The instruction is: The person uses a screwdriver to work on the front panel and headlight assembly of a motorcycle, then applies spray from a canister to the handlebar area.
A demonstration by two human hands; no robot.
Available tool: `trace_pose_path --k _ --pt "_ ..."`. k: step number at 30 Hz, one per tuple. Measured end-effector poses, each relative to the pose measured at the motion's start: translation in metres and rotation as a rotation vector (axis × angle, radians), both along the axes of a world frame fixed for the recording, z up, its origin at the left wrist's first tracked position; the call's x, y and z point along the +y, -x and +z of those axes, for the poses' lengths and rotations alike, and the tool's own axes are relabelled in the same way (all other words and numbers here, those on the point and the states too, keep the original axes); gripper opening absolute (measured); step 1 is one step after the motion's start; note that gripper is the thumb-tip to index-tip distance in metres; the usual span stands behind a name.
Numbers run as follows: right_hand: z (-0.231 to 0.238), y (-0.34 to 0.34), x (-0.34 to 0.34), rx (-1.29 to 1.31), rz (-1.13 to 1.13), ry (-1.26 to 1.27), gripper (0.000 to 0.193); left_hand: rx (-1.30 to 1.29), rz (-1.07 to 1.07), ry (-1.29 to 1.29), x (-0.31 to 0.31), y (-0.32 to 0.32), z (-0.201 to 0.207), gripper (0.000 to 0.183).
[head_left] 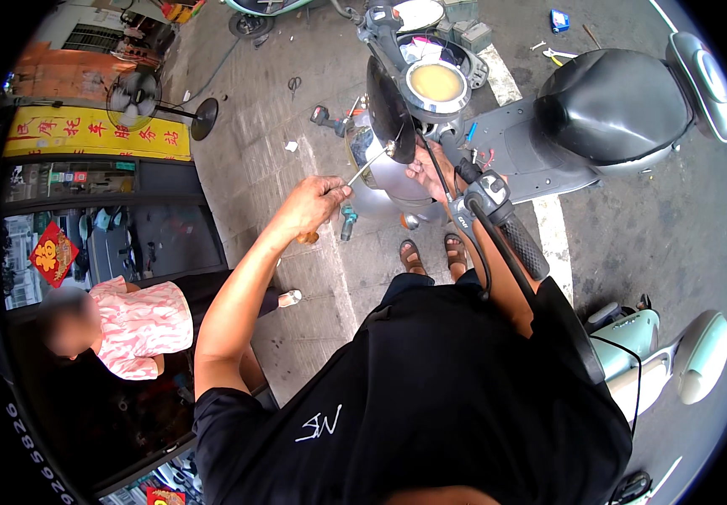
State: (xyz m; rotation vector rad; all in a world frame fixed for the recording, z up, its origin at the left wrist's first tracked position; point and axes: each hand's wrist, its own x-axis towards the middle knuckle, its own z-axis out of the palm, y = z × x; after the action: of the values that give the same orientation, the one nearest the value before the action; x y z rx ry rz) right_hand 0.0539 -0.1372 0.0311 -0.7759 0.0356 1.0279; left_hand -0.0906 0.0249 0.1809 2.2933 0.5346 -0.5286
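Note:
My left hand (317, 206) is shut on a screwdriver (365, 167) with an orange handle. Its metal shaft reaches up and right to the back of a round black mirror (388, 109) on a grey scooter (565, 126). My right hand (427, 171) rests against the scooter's front just below the mirror, partly hidden by the black handlebar grip (519, 244) and its cables. I cannot tell whether it grips anything. The scooter's round headlight (436, 82) sits just above, and its black seat (612, 97) lies to the right.
A person in a pink patterned top (140, 324) sits at the left near a shopfront. A standing fan (136, 97) is at the upper left. Small tools and boxes (464, 29) lie on the pavement. A pale green scooter (666, 358) stands at the lower right.

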Motion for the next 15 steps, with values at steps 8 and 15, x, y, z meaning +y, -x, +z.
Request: trace_pose_path --k 8,15 --pt "0.000 0.000 -0.002 -0.026 -0.010 -0.004 0.011 -0.032 -0.084 -0.071 0.005 0.000 0.003 0.028" --pt "0.000 0.004 0.002 -0.021 -0.003 0.008 0.011 -0.016 -0.025 -0.025 0.004 0.008 -0.008 0.027"
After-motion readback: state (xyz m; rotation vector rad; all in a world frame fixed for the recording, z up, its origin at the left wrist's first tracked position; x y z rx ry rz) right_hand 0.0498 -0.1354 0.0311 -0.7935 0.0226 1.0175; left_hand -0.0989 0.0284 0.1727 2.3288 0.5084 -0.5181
